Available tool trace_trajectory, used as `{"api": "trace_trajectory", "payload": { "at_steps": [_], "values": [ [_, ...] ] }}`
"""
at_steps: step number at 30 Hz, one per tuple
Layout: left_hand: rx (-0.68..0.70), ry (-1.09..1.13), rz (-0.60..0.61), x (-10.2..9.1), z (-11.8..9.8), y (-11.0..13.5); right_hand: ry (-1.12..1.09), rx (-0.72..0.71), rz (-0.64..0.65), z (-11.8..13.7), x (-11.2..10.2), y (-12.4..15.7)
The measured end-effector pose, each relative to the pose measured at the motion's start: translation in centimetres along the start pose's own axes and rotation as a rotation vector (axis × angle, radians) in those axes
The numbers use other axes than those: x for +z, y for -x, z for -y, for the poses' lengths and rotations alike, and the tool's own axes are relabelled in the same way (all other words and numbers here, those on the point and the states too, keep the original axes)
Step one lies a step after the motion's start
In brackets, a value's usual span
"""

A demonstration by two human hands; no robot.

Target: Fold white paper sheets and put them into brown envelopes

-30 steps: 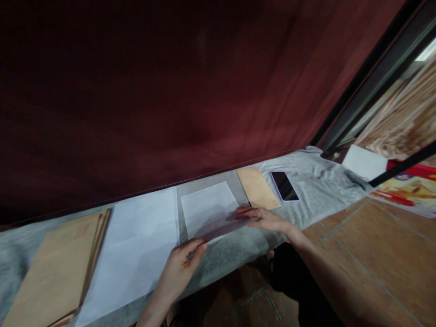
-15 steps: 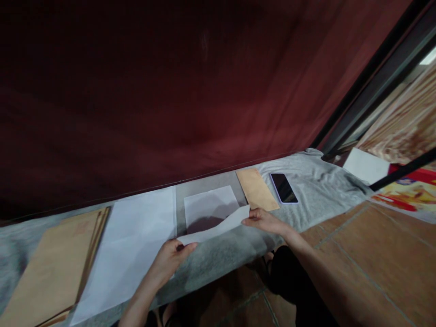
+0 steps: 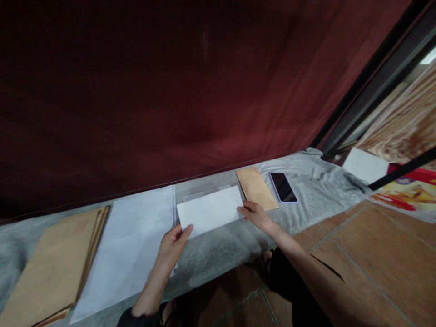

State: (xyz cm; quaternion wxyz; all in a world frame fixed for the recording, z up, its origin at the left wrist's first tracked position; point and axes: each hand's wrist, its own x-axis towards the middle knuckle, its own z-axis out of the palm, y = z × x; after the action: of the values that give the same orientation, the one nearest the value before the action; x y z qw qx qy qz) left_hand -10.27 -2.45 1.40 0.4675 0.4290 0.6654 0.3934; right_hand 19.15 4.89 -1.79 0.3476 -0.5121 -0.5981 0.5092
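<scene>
Envelope [image 3: 257, 187] between paper [image 3: 211, 211] and phone [image 3: 283, 187]

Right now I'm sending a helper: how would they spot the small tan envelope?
Below the dark red panel runs a grey cloth; on its right half lies a phone. Just left of it sits the small tan envelope, smaller than the brown stack at far left.
</scene>
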Motion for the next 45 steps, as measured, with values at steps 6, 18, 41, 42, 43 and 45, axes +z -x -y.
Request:
{"api": "trace_trajectory", "payload": {
  "at_steps": [6,18,41,42,43,45],
  "values": [
    [-0.007,-0.025,0.002,0.2,-0.1,0.0,0.083,0.02,-0.033,-0.1,0.2,-0.2],
    [-0.075,-0.068,0.033,0.1,0.8,0.2,0.154,0.116,0.068,-0.3,0.0,0.1],
    [-0.015,-0.566,-0.021,0.3,1.0,-0.4,0.747,0.114,-0.056,0.7,1.3,0.3],
    [-0.01,-0.64,-0.037,0.4,0.7,-0.4,0.768,0.118,-0.065,0.7,1.4,0.3],
    [-0.009,-0.718,-0.052,0.5,0.4,-0.3,0.789,0.122,-0.074,0.7,1.5,0.3],
    [-0.019,-0.871,-0.083,0.9,-0.4,0.0,0.829,0.127,-0.095,0.7,1.8,0.2]
  ]
}}
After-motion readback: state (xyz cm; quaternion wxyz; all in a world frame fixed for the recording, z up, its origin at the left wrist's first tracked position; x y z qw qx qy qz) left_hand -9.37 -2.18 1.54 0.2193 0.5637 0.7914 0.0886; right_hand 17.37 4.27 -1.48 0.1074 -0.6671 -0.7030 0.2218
